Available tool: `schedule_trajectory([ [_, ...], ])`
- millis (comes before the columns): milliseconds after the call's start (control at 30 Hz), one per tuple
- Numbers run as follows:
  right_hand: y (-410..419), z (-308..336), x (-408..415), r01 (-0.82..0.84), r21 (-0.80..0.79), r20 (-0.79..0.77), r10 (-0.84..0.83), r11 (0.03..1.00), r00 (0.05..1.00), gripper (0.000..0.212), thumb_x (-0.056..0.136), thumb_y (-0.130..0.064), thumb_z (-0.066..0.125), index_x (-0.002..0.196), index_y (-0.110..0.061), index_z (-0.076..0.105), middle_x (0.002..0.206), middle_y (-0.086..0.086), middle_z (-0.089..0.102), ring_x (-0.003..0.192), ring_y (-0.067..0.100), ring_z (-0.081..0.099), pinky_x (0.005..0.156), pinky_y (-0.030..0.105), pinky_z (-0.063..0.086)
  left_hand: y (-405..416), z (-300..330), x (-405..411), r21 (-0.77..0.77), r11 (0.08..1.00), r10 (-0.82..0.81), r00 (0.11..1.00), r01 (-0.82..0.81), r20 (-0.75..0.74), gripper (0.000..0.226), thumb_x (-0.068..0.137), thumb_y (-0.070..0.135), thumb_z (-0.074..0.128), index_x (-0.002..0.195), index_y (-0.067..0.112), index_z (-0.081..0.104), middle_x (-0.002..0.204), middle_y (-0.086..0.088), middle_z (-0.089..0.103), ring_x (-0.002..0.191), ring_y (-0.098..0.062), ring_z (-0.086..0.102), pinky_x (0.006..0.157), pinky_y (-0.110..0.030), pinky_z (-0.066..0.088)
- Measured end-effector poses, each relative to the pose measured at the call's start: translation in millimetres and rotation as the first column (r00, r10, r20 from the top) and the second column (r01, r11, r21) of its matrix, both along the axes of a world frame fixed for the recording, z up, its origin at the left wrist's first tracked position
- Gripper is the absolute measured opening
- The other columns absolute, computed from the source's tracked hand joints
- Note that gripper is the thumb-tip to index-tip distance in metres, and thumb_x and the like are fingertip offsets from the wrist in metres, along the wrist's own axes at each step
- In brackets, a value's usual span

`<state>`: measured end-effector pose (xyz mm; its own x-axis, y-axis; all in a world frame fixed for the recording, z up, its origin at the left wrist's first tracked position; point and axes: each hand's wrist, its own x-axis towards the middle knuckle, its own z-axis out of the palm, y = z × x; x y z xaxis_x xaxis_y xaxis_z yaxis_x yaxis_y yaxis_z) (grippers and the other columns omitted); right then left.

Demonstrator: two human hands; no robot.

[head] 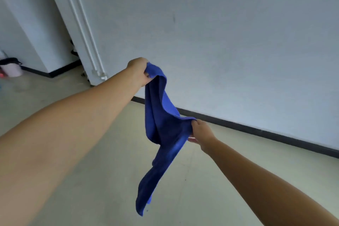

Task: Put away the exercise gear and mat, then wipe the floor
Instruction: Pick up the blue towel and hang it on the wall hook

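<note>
I am holding both bare arms stretched out ahead of me. My left hand (139,71) is raised higher and farther out, knuckles up, its fingers curling down and gripping the top of the blue cloth (161,134). My right hand (201,134) is sitting lower and nearer, below and to the right of the left one, thumb on top, pinching a fold of the cloth between thumb and fingers. My forearms are angling inward toward each other.
</note>
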<state>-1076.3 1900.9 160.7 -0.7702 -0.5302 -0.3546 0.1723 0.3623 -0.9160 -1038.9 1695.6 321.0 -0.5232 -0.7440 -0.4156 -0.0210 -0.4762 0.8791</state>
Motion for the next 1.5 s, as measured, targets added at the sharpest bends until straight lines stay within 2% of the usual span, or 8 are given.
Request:
schedule_trajectory([
  [167, 165, 28, -84, 0.144, 0.098, -0.264, -0.113, 0.985, 0.958, 0.029, 0.096, -0.026, 0.036, 0.074, -0.01, 0.046, 0.074, 0.002, 0.041, 0.072, 0.02, 0.035, 0.064, 0.031, 0.032, 142, -58, -87, -0.346, 0.864, -0.199, 0.88, 0.366, 0.432, 0.015, 0.086, 0.004, 0.044, 0.072, 0.01, 0.043, 0.072, -0.004, 0.042, 0.068, -0.021, 0.043, 0.063, -0.029, 0.038],
  [333, 304, 80, -145, 0.18, 0.234, -0.486, -0.045, 0.955, 0.873, 0.031, 0.092, -0.029, 0.048, 0.075, -0.005, 0.057, 0.065, 0.0, 0.046, 0.061, 0.015, 0.039, 0.057, 0.026, 0.031, 355, -68, -158, -0.541, 0.277, -0.782, 0.513, 0.794, 0.353, 0.024, 0.094, 0.031, 0.051, 0.115, 0.021, 0.058, 0.116, 0.005, 0.061, 0.108, -0.009, 0.056, 0.095, -0.025, 0.041],
  [567, 477, 146, -222, 0.345, 0.31, -0.583, -0.11, 0.886, 0.805, 0.023, 0.087, -0.012, 0.047, 0.066, -0.01, 0.057, 0.065, 0.002, 0.046, 0.061, 0.016, 0.037, 0.054, 0.026, 0.031, 531, -36, -253, -0.52, -0.07, -0.958, 0.087, 0.851, 0.272, 0.034, 0.093, 0.04, 0.054, 0.108, 0.01, 0.06, 0.098, 0.002, 0.065, 0.092, -0.012, 0.061, 0.083, -0.025, 0.048],
  [733, 595, 165, -285, 0.401, 0.243, -0.451, -0.264, 0.883, 0.853, 0.054, 0.075, -0.064, 0.06, 0.072, -0.01, 0.064, 0.076, 0.002, 0.065, 0.072, 0.023, 0.06, 0.07, 0.031, 0.049, 629, 9, -343, -0.632, -0.394, -0.893, -0.115, 0.668, 0.435, 0.019, 0.089, 0.023, 0.063, 0.108, 0.021, 0.065, 0.107, 0.011, 0.067, 0.101, -0.004, 0.062, 0.087, -0.016, 0.046],
  [833, 655, 170, -329, 0.418, 0.17, -0.383, -0.331, 0.893, 0.862, 0.07, 0.063, -0.073, 0.064, 0.097, -0.013, 0.07, 0.102, 0.007, 0.072, 0.095, 0.028, 0.068, 0.09, 0.041, 0.052, 687, 26, -406, -0.707, -0.509, -0.811, -0.001, 0.491, 0.585, 0.022, 0.09, 0.026, 0.062, 0.08, 0.007, 0.063, 0.072, 0.003, 0.053, 0.066, -0.015, 0.048, 0.061, -0.019, 0.036],
  [967, 722, 178, -393, 0.385, 0.147, -0.311, -0.326, 0.911, 0.893, 0.019, 0.092, -0.03, 0.059, 0.091, -0.011, 0.061, 0.066, -0.001, 0.053, 0.052, 0.011, 0.046, 0.051, 0.02, 0.039, 761, 49, -492, -0.808, -0.451, -0.816, 0.192, 0.378, 0.545, 0.042, 0.092, 0.027, 0.055, 0.058, 0.011, 0.035, 0.059, 0.001, 0.031, 0.056, -0.015, 0.028, 0.053, -0.025, 0.023],
  [1233, 837, 227, -540, 0.675, -0.098, -0.447, -0.638, 0.732, 0.627, 0.021, 0.093, -0.016, 0.05, 0.088, -0.009, 0.069, 0.077, 0.002, 0.065, 0.074, 0.015, 0.063, 0.07, 0.031, 0.056, 868, 111, -647, -0.838, -0.455, -0.813, 0.244, 0.302, 0.529, 0.037, 0.095, 0.024, 0.049, 0.061, 0.015, 0.038, 0.059, 0.003, 0.032, 0.055, -0.012, 0.03, 0.053, -0.023, 0.024],
  [1500, 911, 336, -717, 0.54, -0.043, -0.681, -0.42, 0.84, 0.6, 0.025, 0.086, -0.034, 0.066, 0.083, -0.009, 0.07, 0.078, 0.005, 0.065, 0.069, 0.019, 0.056, 0.067, 0.031, 0.046, 918, 178, -798, -0.944, -0.275, -0.741, 0.585, 0.183, 0.33, 0.032, 0.098, 0.02, 0.04, 0.067, 0.014, 0.033, 0.064, 0.003, 0.037, 0.059, -0.014, 0.032, 0.053, -0.026, 0.025],
])
